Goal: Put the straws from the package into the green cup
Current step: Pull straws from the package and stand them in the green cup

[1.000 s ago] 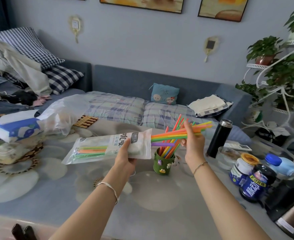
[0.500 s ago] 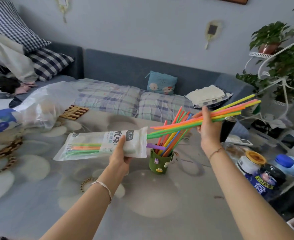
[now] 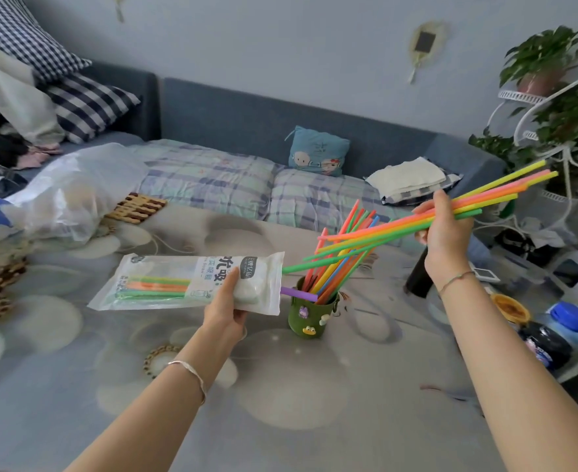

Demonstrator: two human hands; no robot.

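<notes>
Holding straws [image 3: 383, 229] above the green cup [image 3: 309, 316].
Gripping them in the curled fingers of the right hand [image 3: 441, 233], long axis slanting up and right from just beside the package [image 3: 185, 282] mouth; clasping the package level in the left hand [image 3: 228, 311], mouth toward the cup at mid-tabletop [image 3: 280, 386]; blue sofa [image 3: 246, 117] beyond the far edge.

The left hand [image 3: 228, 310] grips the package [image 3: 192, 282] above the table [image 3: 280, 386], a purple straw [image 3: 298, 294] poking from its mouth. The right hand [image 3: 442, 233] holds a bundle of straws [image 3: 400, 229] slanting over the green cup [image 3: 309, 313], which stands full of straws.
</notes>
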